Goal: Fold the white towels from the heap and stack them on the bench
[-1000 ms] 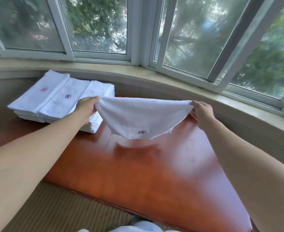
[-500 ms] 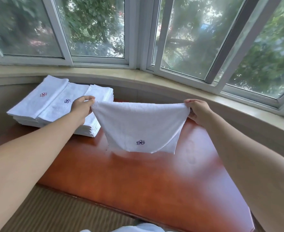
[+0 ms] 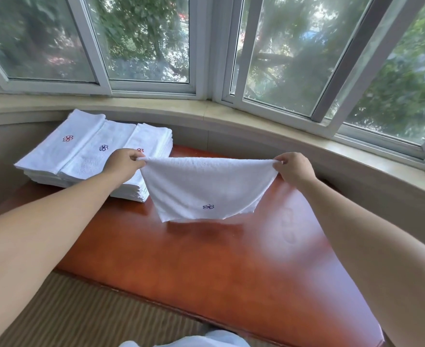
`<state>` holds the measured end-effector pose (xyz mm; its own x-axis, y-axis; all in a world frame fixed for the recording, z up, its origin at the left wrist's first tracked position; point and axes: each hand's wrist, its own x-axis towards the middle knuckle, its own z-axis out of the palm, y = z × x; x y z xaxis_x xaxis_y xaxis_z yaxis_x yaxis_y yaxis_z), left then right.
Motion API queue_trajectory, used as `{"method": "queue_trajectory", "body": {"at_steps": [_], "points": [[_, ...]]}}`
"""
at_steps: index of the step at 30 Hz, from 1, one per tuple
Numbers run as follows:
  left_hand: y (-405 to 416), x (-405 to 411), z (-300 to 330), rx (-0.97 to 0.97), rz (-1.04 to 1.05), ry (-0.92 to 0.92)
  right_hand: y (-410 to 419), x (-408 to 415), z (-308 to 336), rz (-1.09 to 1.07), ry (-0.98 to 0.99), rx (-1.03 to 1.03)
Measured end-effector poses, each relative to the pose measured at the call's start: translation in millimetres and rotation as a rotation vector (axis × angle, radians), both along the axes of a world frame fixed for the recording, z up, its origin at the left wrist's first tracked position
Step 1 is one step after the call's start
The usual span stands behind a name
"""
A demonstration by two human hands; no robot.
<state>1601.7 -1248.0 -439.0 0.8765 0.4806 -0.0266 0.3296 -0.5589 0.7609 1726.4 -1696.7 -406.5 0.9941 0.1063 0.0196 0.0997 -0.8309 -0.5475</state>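
Above the bench [image 3: 206,266], both hands' grips pinch the towel [image 3: 206,186] stretched left-right.

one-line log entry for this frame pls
left hand: pinches towel corner | right hand: pinches other corner | towel: stretched above bench | folded stacks: bench, left

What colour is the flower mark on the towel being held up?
Dark blue, on the held towel; the mark sits near its lower edge, head view.

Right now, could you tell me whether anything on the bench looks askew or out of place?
Nothing stands out. The folded towels lie in neat overlapping stacks on the bench, and both hands hold the towel by its top corners.
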Motion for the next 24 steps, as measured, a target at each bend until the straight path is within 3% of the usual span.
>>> {"method": "queue_trajectory", "body": {"at_steps": [3,5,9,12,16,21,22,24], "points": [[1,-3,0,0.118,-0.059,0.056,-1,-5,1,-0.001,-0.074,-0.065],[-2,-8,-2,0.107,-0.202,0.235,-5,-9,-2,0.034,0.106,-0.039],[-13,-23,-2,-0.045,-0.473,0.795,-18,-27,-11,0.060,0.590,-0.092],[-19,-24,7,-0.134,-0.483,0.983,-27,-31,-11,0.037,0.689,-0.187],[-16,-7,21,-0.242,-0.358,0.827,-29,-19,-6,-0.067,0.541,-0.088],[-25,23,-7,-0.337,-0.061,0.232,-11,4,-33,-0.199,0.243,0.172],[-30,25,-21,-0.318,-0.033,0.178,-5,3,-44,-0.192,0.253,0.195],[-43,21,-56,-0.243,-0.077,0.253,7,-4,-74,-0.146,0.342,0.180]]}}
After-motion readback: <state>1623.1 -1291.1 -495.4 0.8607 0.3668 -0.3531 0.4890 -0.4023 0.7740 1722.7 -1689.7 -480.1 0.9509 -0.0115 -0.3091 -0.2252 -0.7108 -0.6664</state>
